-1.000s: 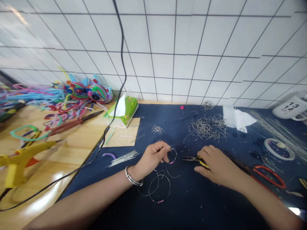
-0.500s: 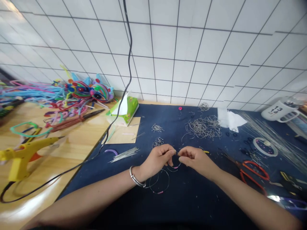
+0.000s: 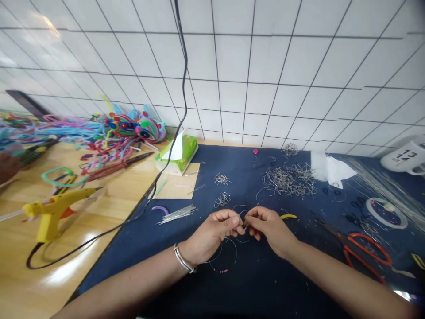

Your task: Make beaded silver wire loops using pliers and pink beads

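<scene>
My left hand, with a silver bangle at its wrist, pinches a thin wire loop between thumb and finger. My right hand is pinched on the same loop, close beside the left fingertips. A speck of pink shows between them; the fingers hide most of the loop. Below the hands, a second wire loop with several pink beads lies on the dark blue cloth. Beyond them are a small heap of wire rings and one of short bent wires.
Straight wires lie left of my hands. A large wire tangle, orange-handled scissors and a white ring-shaped dish are rightward. A yellow glue gun, black cord and tissue pack stand left. Another person's hand shows far left.
My hands have turned and tightened round the loop, whose pink beads hung visible below the fingers before. The view has swung left, and another person's hand has come in at the left edge.
</scene>
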### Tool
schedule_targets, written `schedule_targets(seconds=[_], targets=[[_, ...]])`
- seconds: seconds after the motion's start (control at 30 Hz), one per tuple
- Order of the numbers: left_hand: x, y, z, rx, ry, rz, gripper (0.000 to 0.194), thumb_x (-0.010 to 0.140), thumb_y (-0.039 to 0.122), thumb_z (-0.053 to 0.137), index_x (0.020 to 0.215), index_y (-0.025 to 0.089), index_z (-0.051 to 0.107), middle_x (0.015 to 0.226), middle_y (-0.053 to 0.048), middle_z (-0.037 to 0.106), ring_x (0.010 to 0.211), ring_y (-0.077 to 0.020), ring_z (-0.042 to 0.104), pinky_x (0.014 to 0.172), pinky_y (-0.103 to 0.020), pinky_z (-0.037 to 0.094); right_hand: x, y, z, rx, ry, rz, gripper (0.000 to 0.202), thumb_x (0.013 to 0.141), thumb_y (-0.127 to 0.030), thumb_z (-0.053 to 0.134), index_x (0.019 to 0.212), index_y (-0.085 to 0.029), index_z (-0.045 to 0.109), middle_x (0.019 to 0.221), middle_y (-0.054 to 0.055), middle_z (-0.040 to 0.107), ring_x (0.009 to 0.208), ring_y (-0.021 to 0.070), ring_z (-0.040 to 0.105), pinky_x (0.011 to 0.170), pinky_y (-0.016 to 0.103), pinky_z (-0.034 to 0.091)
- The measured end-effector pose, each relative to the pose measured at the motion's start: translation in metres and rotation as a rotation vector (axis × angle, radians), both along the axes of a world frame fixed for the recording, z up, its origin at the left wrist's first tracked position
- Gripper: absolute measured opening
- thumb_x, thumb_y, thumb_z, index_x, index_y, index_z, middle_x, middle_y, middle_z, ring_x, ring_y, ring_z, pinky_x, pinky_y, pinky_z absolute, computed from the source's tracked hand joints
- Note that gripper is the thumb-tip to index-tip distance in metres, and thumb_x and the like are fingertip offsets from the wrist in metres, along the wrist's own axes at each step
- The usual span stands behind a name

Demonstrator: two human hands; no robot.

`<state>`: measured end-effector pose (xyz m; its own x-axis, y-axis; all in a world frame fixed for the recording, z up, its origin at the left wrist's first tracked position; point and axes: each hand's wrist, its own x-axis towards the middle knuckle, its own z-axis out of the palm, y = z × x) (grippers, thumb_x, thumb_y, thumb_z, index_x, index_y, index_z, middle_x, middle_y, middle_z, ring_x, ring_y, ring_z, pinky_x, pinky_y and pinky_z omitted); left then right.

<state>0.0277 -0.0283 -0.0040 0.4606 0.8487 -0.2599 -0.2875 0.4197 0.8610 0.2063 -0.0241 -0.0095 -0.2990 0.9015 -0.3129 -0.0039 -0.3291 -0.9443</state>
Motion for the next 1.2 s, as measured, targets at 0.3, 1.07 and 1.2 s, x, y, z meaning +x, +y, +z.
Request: schedule_targets(seconds=[0.3,1.07,1.2], targets=[[0.0,0.002,-0.006,-0.052,-0.042,0.041,0.013,0.083,0.026,0.055,0.079,0.014,0.057,0.069,-0.003,0.061,0.066,-0.0108,0.057,0.065,-0.023,0.041,0.0,0.0,-0.004,0.004,0.059,0.02,0.021,0.077,-0.038,0.057,0.08,-0.017,0.053,0.067,-0.002,0.055,0.05,0.0067,0.047,0.044,0.02,0.036],[-0.001,0.001,-0.006,-0.009,0.063,0.033,0.016,0.083,0.027,0.054,0.079,0.012,0.056,0.064,-0.003,0.06,0.06,-0.0093,0.053,0.057,-0.02,0.038,0.003,-0.001,0.004,0.161,-0.12,0.135,0.02,0.082,-0.036,0.05,0.087,-0.017,0.056,0.068,0.0,0.058,0.052,0.0075,0.051,0.047,0.02,0.04],[-0.002,0.002,-0.007,0.0,0.075,0.044,0.015,0.083,0.027,0.055,0.078,0.013,0.056,0.063,-0.002,0.059,0.058,-0.009,0.053,0.057,-0.021,0.038,0.003,-0.002,0.007,0.188,-0.158,0.144,0.018,0.082,-0.033,0.051,0.086,-0.017,0.056,0.069,0.0,0.059,0.052,0.0073,0.051,0.047,0.02,0.041]])
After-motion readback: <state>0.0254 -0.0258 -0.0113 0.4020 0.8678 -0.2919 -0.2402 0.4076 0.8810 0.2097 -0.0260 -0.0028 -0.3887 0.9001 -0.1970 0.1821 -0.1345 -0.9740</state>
